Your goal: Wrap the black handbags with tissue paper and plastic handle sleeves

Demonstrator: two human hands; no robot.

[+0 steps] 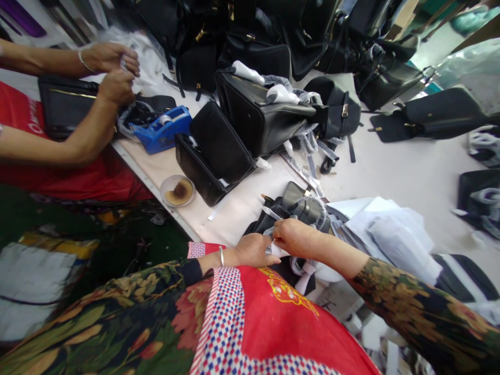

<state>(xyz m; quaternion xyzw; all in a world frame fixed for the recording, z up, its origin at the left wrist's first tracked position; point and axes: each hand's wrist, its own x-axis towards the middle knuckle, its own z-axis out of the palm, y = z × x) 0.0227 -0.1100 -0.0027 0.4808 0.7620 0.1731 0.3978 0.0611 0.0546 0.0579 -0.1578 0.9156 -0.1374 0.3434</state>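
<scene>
My left hand (254,250) and my right hand (295,237) meet at the table's near edge, in front of my red apron (289,307). Between them is a piece of white wrapping (278,250), thin like paper or foam, with the fingers of both hands closed on it. Right behind them lies a black bag (299,203) with a clear-plastic-wrapped handle (322,211). Part of the bag is hidden by my hands. A dark strap and more white wrapping hang below my right wrist.
Black bags (219,146) crowd the table (371,172). A blue tape dispenser (162,130) and a round dish (177,191) stand near the left edge. White sheets (390,229) are piled at right. A co-worker's hands (117,73) are at upper left.
</scene>
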